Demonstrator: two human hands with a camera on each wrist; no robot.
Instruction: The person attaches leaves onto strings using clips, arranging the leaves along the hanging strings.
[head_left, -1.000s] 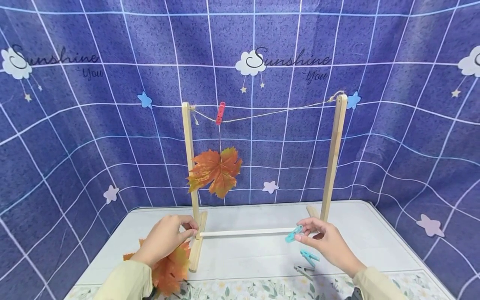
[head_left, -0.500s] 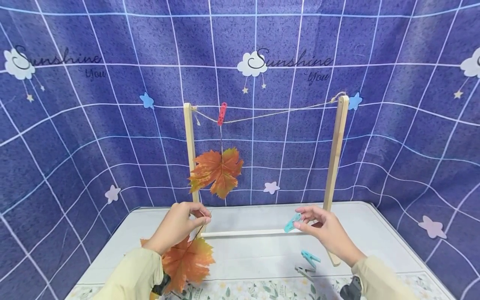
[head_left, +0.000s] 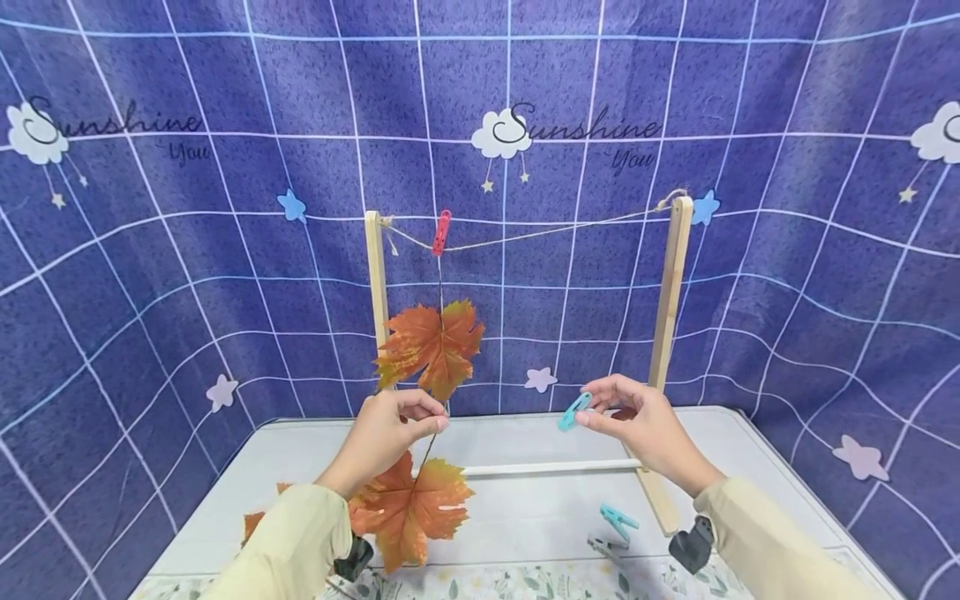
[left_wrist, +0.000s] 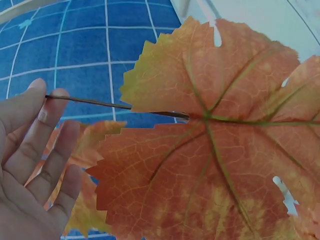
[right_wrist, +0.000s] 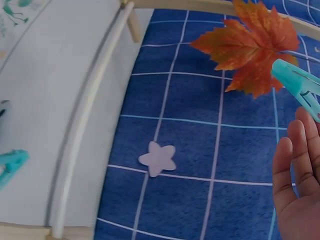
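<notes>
My left hand (head_left: 390, 433) pinches the thin brown stem (left_wrist: 95, 102) of an orange maple leaf (head_left: 412, 508), which hangs below the fingers. In the left wrist view this leaf (left_wrist: 250, 165) fills most of the picture. Between thumb and fingers of my right hand (head_left: 633, 421) is a teal clothespin (head_left: 574, 411); its tip also shows in the right wrist view as a teal clothespin end (right_wrist: 292, 77). Behind my left hand another maple leaf (head_left: 435, 342) hangs from a twine line (head_left: 540, 233), clipped by a red clothespin (head_left: 442, 233).
The twine spans two wooden posts (head_left: 670, 292), joined low down by a white rod (head_left: 547, 469). On the white table (head_left: 525, 533) lie a teal clothespin (head_left: 618, 518) and a grey one (head_left: 606, 546). Part of another leaf (head_left: 252, 525) shows by the left sleeve. A blue curtain (head_left: 570, 83) stands behind.
My left hand has lifted the leaf by its stem and moved up and right from the left post's foot. My right hand has risen with the teal clothespin, slightly leftward.
</notes>
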